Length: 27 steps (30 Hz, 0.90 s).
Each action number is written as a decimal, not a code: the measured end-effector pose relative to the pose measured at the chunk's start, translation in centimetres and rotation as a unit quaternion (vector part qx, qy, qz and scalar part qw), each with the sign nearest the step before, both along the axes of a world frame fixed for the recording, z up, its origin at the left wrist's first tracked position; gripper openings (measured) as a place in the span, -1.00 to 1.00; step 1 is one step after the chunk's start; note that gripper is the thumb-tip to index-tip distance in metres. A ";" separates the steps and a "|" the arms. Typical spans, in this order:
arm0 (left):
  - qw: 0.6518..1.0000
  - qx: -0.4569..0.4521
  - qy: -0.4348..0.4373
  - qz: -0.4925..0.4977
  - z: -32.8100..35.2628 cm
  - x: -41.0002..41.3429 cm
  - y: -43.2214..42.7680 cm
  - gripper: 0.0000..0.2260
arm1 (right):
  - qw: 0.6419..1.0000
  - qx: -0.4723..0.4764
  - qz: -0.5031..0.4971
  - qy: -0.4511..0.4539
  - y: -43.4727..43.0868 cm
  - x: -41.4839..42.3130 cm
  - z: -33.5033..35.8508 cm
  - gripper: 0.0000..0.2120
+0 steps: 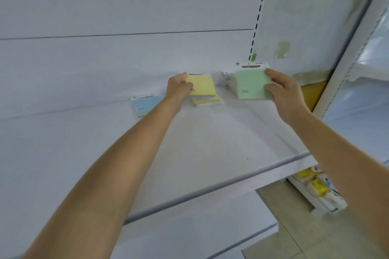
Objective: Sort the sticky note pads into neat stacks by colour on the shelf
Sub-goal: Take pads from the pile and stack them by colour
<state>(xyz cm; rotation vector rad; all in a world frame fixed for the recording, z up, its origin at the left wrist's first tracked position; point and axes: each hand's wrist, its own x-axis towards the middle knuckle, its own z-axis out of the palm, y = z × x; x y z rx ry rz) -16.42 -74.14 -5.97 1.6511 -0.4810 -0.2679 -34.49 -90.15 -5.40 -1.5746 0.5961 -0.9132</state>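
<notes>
On the white shelf (210, 143), my left hand (179, 88) grips a yellow sticky note pad (202, 85) by its left edge, held just above a small pile of mixed-colour pads (208, 101). My right hand (282, 88) holds a green sticky note pad (250, 86) by its right edge, lifted off the shelf near the back wall. Another packaged pad (226, 80) stands behind the green one, partly hidden. A blue sticky note pad (145, 105) lies flat at the back of the shelf, left of my left wrist.
A slotted upright (257, 17) runs up the back panel at the right. A side panel with a yellow patch (311, 92) closes the shelf's right end. Lower right, a neighbouring rack holds small yellow and white packets (317, 185). A lower shelf edge (242, 237) shows below.
</notes>
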 end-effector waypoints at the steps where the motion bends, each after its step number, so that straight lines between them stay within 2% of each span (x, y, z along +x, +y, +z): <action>1: 1.000 0.014 -0.006 0.002 -0.2 0.3 -0.7 -0.71 | 1.000 -0.001 -0.002 -0.004 -0.7 0.3 0.3 -0.59; 4: 0.999 0.049 -0.019 0.012 -0.7 0.5 -2.1 -0.81 | 1.000 -0.005 -0.005 -0.013 -2.6 1.8 1.2 -0.59; 8: 0.984 0.151 -0.069 0.059 -1.7 0.4 -3.0 -0.65 | 1.000 0.003 0.015 -0.020 -4.6 4.0 2.1 -0.60; 11: 0.970 0.219 -0.079 0.066 -2.2 0.0 -3.3 -0.62 | 1.000 -0.020 0.017 -0.007 -6.2 5.5 2.9 -0.60; 14: 0.958 0.250 -0.114 0.087 -2.3 -0.5 -3.5 -0.66 | 0.999 -0.041 0.014 0.004 -7.8 6.5 3.0 -0.60; 21: 0.943 0.275 -0.137 0.129 -2.5 -2.0 -4.5 -0.70 | 0.985 -0.129 0.028 0.112 -9.3 7.2 0.9 -0.59; 25: 0.933 0.311 -0.125 0.135 -2.9 -2.8 -5.2 -0.53 | 0.973 -0.173 0.005 0.152 -9.2 7.6 -0.4 -0.60; 27: 0.917 0.343 -0.153 0.133 -3.2 -3.0 -5.5 -0.45 | 0.972 -0.176 -0.006 0.157 -9.3 7.7 -0.7 -0.62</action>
